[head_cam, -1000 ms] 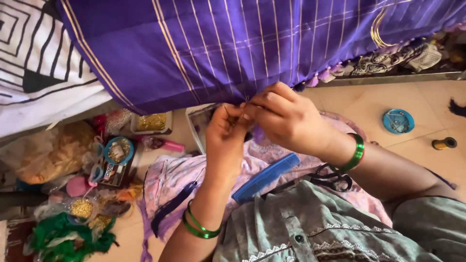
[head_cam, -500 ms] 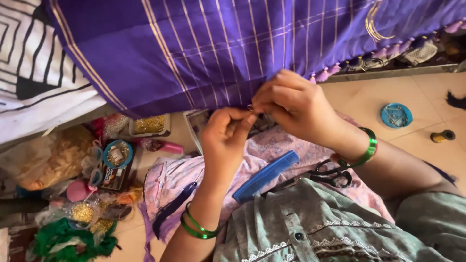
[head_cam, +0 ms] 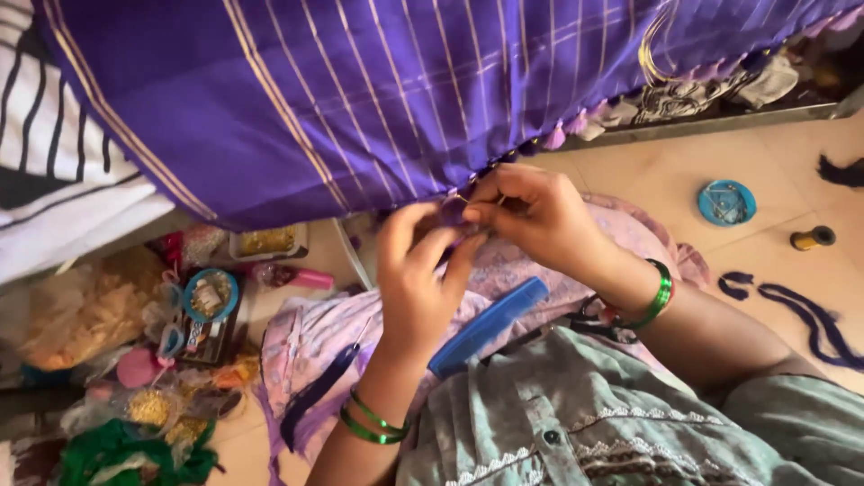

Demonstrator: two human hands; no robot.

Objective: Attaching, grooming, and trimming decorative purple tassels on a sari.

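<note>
A purple cloth [head_cam: 360, 99] with thin gold stripes and a row of small pink and purple tassels [head_cam: 558, 137] along its lower edge is spread across the upper frame, from nine through twelve to two o'clock. Its hem is pinched near the centre by both hands. The left hand [head_cam: 418, 279] is held with thumb and forefinger closed on the edge; the right hand [head_cam: 531, 216], just at one o'clock of it, is closed on the same edge, its fingers [head_cam: 477, 212] touching those of the left. Whether a needle is held cannot be told. A blue comb [head_cam: 490, 326] lies on the lap below. At three o'clock a round blue tin [head_cam: 726, 202] rests on the floor; at eight o'clock a round blue-rimmed box [head_cam: 211, 295] sits among clear packets of gold trimmings.
</note>
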